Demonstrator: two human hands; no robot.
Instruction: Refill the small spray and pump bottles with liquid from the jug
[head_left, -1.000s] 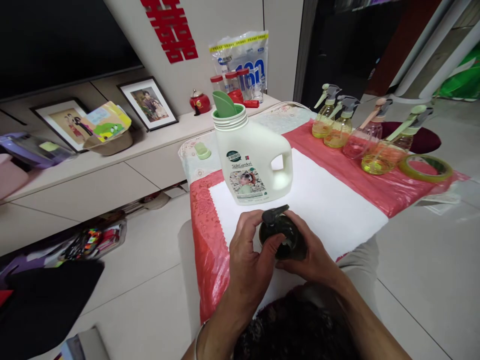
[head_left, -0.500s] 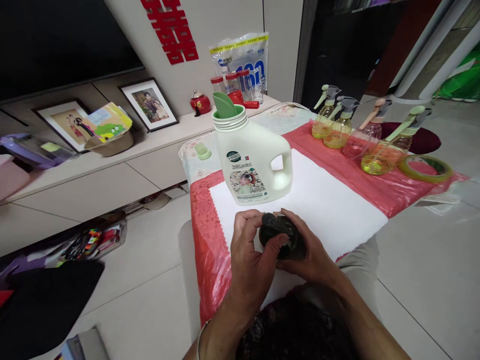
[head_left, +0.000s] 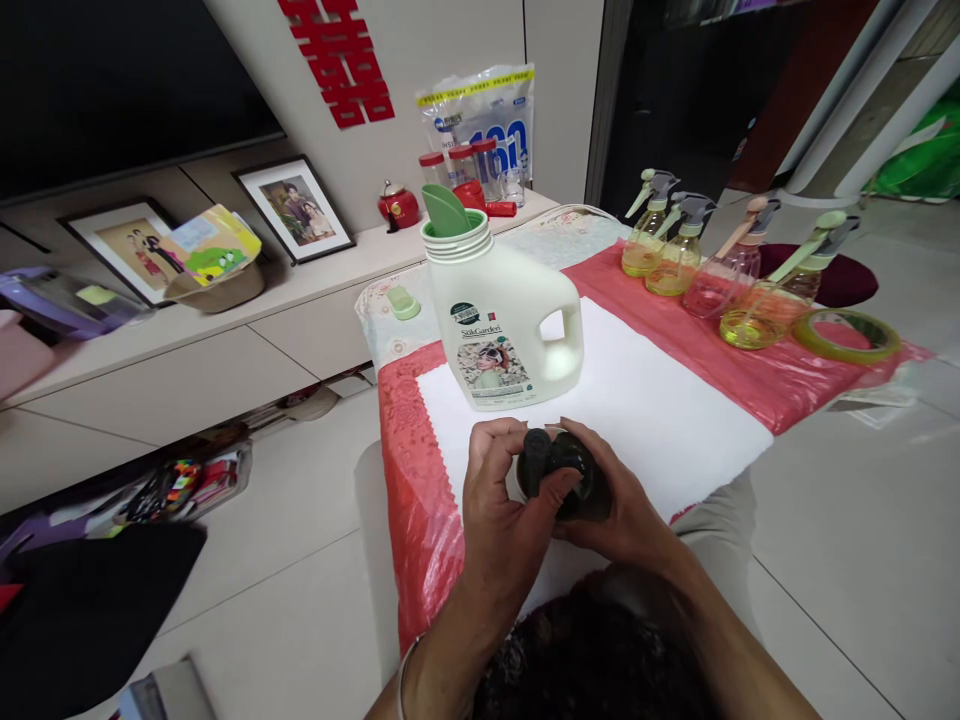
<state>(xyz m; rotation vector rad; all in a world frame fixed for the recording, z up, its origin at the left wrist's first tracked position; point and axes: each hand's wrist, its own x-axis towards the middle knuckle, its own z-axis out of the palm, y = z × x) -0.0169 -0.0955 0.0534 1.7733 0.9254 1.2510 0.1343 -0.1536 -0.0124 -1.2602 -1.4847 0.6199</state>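
Note:
Both my hands close around a small dark spray bottle (head_left: 574,480) near the front edge of the white mat (head_left: 645,400). My left hand (head_left: 506,515) pinches its black trigger head (head_left: 541,448) between thumb and fingers. My right hand (head_left: 626,510) wraps the bottle's body from the right. Just beyond stands a white detergent jug (head_left: 502,310), uncapped, with a green funnel (head_left: 444,210) in its mouth. Its light green cap (head_left: 403,302) lies to the left on the cloth behind.
Several clear spray bottles with yellow or pink liquid (head_left: 679,260) stand on the red tablecloth (head_left: 787,370) at the right, beside a tape roll (head_left: 847,335). A low cabinet (head_left: 225,330) with framed photos and jars runs behind. Tiled floor surrounds the table.
The black trigger head has turned under my left fingers; its nozzle pointed up and right before and now sits tucked in. Both hands stay in place.

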